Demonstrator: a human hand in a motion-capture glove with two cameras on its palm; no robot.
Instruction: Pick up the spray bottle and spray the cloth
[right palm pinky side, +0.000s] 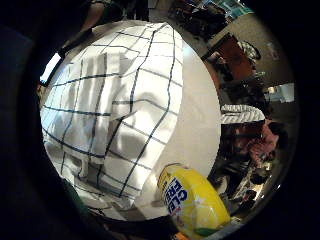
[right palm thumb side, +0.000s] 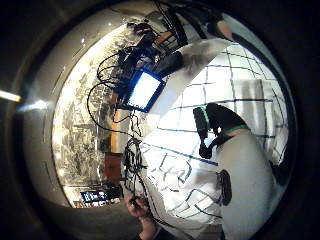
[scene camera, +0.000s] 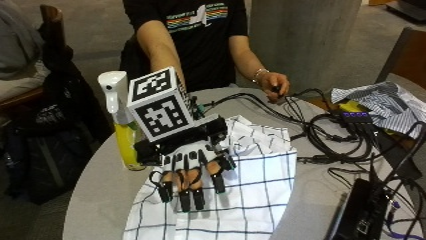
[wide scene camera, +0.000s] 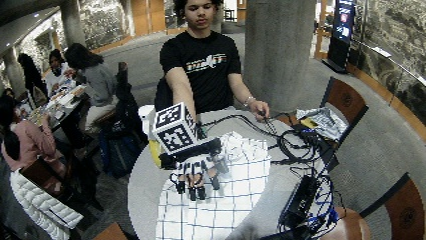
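A white cloth with a dark grid pattern lies spread on the round grey table. My gloved right hand hovers over the cloth's left part, palm down, fingers straight and spread, holding nothing. The spray bottle, yellow liquid under a white trigger head, stands upright on the table just left of the hand, apart from it. In the little finger side palm view the cloth fills most of the picture and the bottle's yellow body lies beside it. The wide outside view shows hand, bottle and cloth alike.
Black cables sprawl over the table's right side toward a dark device at the right edge. A striped garment lies at the far right. The person's bare left hand rests by the cables at the far edge.
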